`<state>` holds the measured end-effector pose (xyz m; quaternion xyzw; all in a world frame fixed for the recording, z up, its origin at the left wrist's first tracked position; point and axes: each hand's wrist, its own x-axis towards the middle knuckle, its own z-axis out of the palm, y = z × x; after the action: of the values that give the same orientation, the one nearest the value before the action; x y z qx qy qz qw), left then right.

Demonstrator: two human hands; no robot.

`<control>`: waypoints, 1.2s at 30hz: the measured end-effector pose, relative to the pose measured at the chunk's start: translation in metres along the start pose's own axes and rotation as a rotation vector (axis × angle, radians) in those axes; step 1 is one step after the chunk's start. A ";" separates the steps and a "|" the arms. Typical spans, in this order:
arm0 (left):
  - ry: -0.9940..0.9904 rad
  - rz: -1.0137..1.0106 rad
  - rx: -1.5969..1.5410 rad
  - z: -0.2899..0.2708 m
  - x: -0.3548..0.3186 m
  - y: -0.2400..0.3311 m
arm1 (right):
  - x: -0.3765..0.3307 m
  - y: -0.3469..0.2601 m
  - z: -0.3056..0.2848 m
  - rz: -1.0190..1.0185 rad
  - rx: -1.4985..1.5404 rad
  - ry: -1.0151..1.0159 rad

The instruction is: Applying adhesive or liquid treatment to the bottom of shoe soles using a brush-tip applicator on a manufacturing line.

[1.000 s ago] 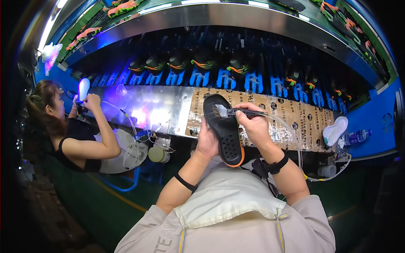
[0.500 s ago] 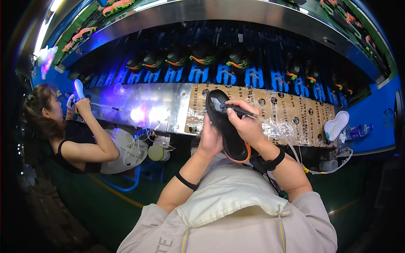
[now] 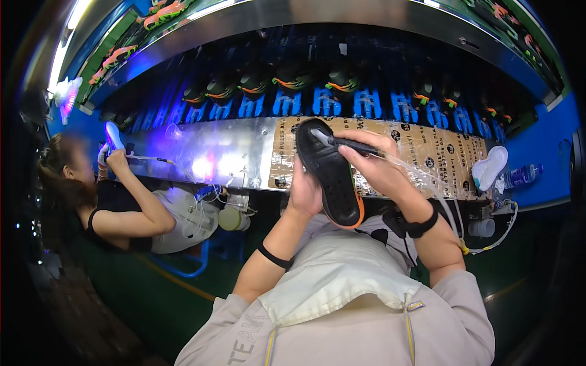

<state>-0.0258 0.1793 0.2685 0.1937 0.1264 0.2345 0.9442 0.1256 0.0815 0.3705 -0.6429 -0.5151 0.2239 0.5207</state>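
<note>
My left hand (image 3: 305, 190) is closed round the left side of a black shoe sole (image 3: 336, 183) with an orange rim at the heel end. The sole stands toe away from me, and a wet, shiny patch shows on its toe part. In my right hand (image 3: 383, 163) is a slim dark brush (image 3: 360, 147) with a clear hose trailing from it. The brush tip meets the right edge of the toe part; its bristles are too small to make out.
Cardboard (image 3: 421, 165) covers the bench before me, with bare metal (image 3: 235, 149) to its left. Black shoe uppers (image 3: 342, 82) hang on blue holders behind. At the right lie a white sole (image 3: 489, 168) and a bottle (image 3: 524, 174). A co-worker (image 3: 122, 207) sits at left.
My right hand and the brush have shifted right, from the middle of the toe part to its right edge. The sole has turned a little more upright in my left hand.
</note>
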 end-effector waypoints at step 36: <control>-0.082 0.279 -0.020 0.026 0.011 0.082 | -0.012 -0.036 0.020 -0.297 -0.087 -0.138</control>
<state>-0.0400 0.2438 0.3248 0.2092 0.0570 0.3568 0.9087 0.0890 0.0768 0.3928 -0.5647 -0.6482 0.1657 0.4832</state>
